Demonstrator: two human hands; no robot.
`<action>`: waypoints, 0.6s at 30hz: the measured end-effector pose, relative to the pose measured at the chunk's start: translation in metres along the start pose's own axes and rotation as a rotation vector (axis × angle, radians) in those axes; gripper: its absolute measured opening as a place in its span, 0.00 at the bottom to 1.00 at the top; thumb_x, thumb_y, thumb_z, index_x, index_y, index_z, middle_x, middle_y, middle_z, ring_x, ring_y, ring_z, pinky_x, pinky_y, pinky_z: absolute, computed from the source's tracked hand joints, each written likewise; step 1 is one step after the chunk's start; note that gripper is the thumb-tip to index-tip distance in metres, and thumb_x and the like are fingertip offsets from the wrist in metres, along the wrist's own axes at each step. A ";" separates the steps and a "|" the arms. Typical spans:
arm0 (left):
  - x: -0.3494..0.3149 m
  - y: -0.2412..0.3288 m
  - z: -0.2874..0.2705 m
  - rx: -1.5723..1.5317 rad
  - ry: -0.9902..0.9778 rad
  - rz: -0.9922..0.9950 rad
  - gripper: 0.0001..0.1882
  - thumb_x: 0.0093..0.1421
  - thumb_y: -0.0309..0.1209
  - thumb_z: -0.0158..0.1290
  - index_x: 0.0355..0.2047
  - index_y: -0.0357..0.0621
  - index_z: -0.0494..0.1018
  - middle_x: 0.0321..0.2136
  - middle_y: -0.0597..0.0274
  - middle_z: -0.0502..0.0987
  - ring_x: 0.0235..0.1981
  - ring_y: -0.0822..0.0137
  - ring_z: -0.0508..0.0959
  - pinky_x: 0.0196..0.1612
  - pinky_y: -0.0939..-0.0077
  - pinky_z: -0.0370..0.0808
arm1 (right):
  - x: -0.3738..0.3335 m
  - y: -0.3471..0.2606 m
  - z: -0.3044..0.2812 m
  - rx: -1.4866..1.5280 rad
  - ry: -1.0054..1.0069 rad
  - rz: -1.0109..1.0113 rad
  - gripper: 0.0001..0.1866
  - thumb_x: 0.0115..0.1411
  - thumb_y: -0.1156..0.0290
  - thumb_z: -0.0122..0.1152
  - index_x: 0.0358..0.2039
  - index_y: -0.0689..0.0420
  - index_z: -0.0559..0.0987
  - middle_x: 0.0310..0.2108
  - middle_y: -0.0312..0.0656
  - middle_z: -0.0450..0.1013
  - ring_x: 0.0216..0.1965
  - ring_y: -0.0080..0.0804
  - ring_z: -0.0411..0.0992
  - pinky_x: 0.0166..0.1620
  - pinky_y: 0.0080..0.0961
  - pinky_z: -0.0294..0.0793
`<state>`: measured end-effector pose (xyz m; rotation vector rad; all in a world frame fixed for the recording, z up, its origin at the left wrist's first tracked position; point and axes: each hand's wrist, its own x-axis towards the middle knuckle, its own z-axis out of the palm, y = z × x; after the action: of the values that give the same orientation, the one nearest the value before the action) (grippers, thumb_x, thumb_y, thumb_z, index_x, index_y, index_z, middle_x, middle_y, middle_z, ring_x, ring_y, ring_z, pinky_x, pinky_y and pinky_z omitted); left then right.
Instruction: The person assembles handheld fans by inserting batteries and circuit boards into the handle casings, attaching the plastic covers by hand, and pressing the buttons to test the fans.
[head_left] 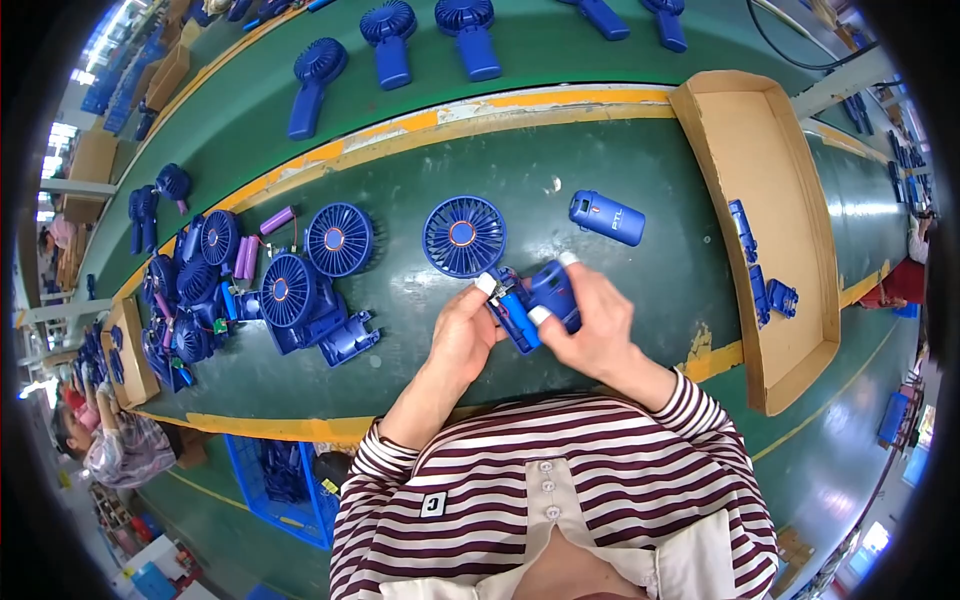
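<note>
A handheld fan with a round blue grille (pixel 464 236) lies in front of me, its opened handle pointing my way. My left hand (pixel 462 328) is closed on that handle, where a bright blue battery cell (pixel 517 320) and some small parts show. In my right hand (pixel 598 318) is a blue handle cover (pixel 553 290), tilted close beside the opened handle. White coverings wrap some fingertips on both hands. Another blue handle cover (pixel 608 218) lies on the bench to the right of the grille, apart from my hands.
A heap of blue fan parts (pixel 195 285) and purple cells (pixel 246 257) occupies the bench's left side. On the right lies a shallow cardboard tray (pixel 790 345) holding several blue pieces. Finished-looking fans (pixel 388 45) rest on the green belt beyond. A blue crate (pixel 250 480) stands below the bench.
</note>
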<state>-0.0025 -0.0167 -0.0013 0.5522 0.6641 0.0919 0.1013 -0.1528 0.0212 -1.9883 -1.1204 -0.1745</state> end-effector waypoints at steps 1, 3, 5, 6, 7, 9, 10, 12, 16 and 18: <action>-0.001 0.002 -0.001 -0.006 0.005 0.000 0.17 0.61 0.37 0.40 0.44 0.36 0.65 0.42 0.52 0.72 0.41 0.61 0.74 0.43 0.61 0.73 | 0.002 0.005 -0.005 -0.091 -0.011 0.040 0.28 0.38 0.69 0.61 0.42 0.67 0.69 0.30 0.49 0.71 0.28 0.45 0.71 0.30 0.34 0.72; -0.006 0.007 0.000 -0.020 -0.061 -0.023 0.18 0.61 0.37 0.38 0.44 0.35 0.64 0.42 0.48 0.72 0.42 0.57 0.74 0.43 0.60 0.73 | -0.003 0.018 -0.012 -0.291 -0.134 0.122 0.27 0.39 0.69 0.62 0.41 0.66 0.69 0.37 0.51 0.68 0.33 0.45 0.68 0.33 0.35 0.70; -0.008 0.007 -0.001 0.005 -0.061 -0.006 0.21 0.60 0.41 0.42 0.44 0.34 0.64 0.44 0.42 0.70 0.45 0.48 0.72 0.46 0.56 0.71 | 0.003 0.018 -0.020 -0.473 -0.154 0.029 0.26 0.38 0.69 0.63 0.41 0.63 0.70 0.43 0.50 0.64 0.38 0.45 0.65 0.40 0.36 0.66; -0.010 0.008 0.002 0.026 -0.038 0.001 0.19 0.60 0.38 0.42 0.44 0.35 0.64 0.42 0.46 0.72 0.41 0.54 0.74 0.43 0.60 0.73 | 0.006 0.016 -0.021 -0.377 -0.153 -0.005 0.25 0.38 0.70 0.62 0.40 0.62 0.71 0.42 0.49 0.65 0.38 0.44 0.65 0.41 0.36 0.64; -0.011 0.010 0.005 0.050 -0.021 0.004 0.16 0.61 0.35 0.42 0.43 0.35 0.64 0.39 0.50 0.73 0.38 0.60 0.76 0.39 0.65 0.75 | 0.007 0.014 -0.020 -0.286 -0.147 -0.034 0.24 0.38 0.70 0.62 0.39 0.62 0.71 0.42 0.48 0.65 0.38 0.44 0.65 0.42 0.37 0.63; -0.010 0.007 0.003 0.081 0.030 -0.003 0.15 0.60 0.34 0.44 0.42 0.36 0.66 0.37 0.53 0.74 0.35 0.63 0.77 0.37 0.68 0.76 | 0.011 0.012 -0.008 0.015 -0.105 -0.165 0.17 0.39 0.77 0.60 0.34 0.61 0.74 0.36 0.45 0.70 0.34 0.41 0.67 0.36 0.31 0.66; -0.009 0.006 0.003 0.111 0.083 -0.003 0.14 0.59 0.34 0.46 0.42 0.36 0.67 0.35 0.56 0.75 0.33 0.67 0.77 0.35 0.71 0.76 | 0.017 0.007 -0.004 0.082 -0.139 -0.203 0.15 0.39 0.78 0.60 0.32 0.62 0.74 0.33 0.44 0.70 0.32 0.40 0.68 0.33 0.30 0.66; -0.009 0.005 0.004 0.171 0.108 0.000 0.13 0.59 0.33 0.47 0.39 0.37 0.69 0.32 0.62 0.75 0.31 0.72 0.76 0.33 0.74 0.76 | 0.022 0.005 0.005 0.118 -0.209 -0.266 0.14 0.39 0.78 0.60 0.30 0.61 0.75 0.33 0.43 0.70 0.32 0.38 0.68 0.32 0.30 0.65; -0.009 0.004 -0.001 0.128 0.085 -0.003 0.11 0.57 0.30 0.48 0.39 0.38 0.70 0.31 0.63 0.75 0.30 0.73 0.76 0.32 0.77 0.75 | 0.032 0.007 0.011 0.063 -0.344 -0.369 0.10 0.38 0.77 0.60 0.25 0.60 0.74 0.30 0.40 0.69 0.31 0.36 0.67 0.34 0.30 0.64; -0.011 0.006 -0.002 0.149 0.027 -0.011 0.11 0.56 0.28 0.48 0.39 0.38 0.70 0.30 0.64 0.75 0.30 0.74 0.76 0.33 0.78 0.74 | 0.038 0.009 0.010 0.042 -0.404 -0.412 0.09 0.38 0.76 0.60 0.25 0.60 0.74 0.29 0.39 0.69 0.31 0.35 0.66 0.35 0.30 0.63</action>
<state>-0.0121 -0.0130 0.0066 0.6911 0.7043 0.0400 0.1281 -0.1238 0.0276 -1.7775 -1.7745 0.0428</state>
